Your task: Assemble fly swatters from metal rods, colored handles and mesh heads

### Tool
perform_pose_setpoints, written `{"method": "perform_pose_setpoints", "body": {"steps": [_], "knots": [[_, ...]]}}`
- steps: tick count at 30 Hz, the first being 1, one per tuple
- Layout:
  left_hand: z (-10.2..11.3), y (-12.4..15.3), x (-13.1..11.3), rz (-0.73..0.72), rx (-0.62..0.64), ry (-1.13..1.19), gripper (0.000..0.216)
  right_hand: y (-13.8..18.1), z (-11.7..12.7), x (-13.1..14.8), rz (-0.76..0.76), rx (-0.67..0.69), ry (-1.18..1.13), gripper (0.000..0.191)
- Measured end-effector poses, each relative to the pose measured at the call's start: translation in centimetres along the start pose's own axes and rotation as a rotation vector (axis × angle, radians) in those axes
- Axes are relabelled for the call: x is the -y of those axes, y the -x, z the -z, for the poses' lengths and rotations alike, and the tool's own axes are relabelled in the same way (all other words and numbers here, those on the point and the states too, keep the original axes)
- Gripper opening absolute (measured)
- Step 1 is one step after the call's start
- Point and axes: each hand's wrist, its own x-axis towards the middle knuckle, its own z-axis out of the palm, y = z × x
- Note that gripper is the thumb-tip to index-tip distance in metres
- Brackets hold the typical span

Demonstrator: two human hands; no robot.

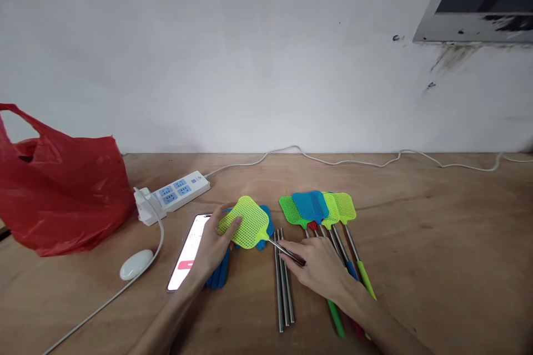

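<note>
My left hand (214, 248) pinches a yellow-green fly swatter head (246, 222), its thumb on top of the mesh. A metal rod (287, 250) runs from the neck of that head into my right hand (320, 267), whose fingers are closed around it. Beneath the held head lie blue swatter heads (267, 219), partly covered, and blue handles (219, 274) by my left wrist. Several loose metal rods (283, 291) lie side by side between my hands. Under and beyond my right hand is a fanned pile of swatters, with a blue head (310, 206) on top.
At the left stands a red plastic bag (66, 194). Near it are a white power strip (179, 191) with a cable along the wall and a white mouse-shaped object (136, 264). A lit phone (189, 255) lies beside my left forearm on the wooden table (437, 244).
</note>
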Motion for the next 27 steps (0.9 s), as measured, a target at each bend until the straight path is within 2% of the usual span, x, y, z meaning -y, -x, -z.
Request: {"method": "perform_pose_setpoints", "body": {"steps": [6, 13, 21, 27], "knots": [[0.0, 0.0, -0.1, -0.011, 0.012, -0.004, 0.044, -0.3, 0.2, 0.2, -0.024, 0.009, -0.027, 0.028], [-0.6, 0.5, -0.6, -0.003, 0.035, 0.026, 0.045, -0.5, 0.3, 0.8, -0.109, 0.072, -0.360, 0.032], [-0.9, 0.9, -1.2, 0.019, 0.063, 0.087, 0.047, -0.4, -0.4, 0.4, -0.192, 0.116, -0.703, 0.038], [-1.1, 1.0, -1.3, 0.053, 0.110, 0.149, 0.055, -0.7, -0.1, 0.7, -0.353, 0.163, -0.898, 0.037]]}}
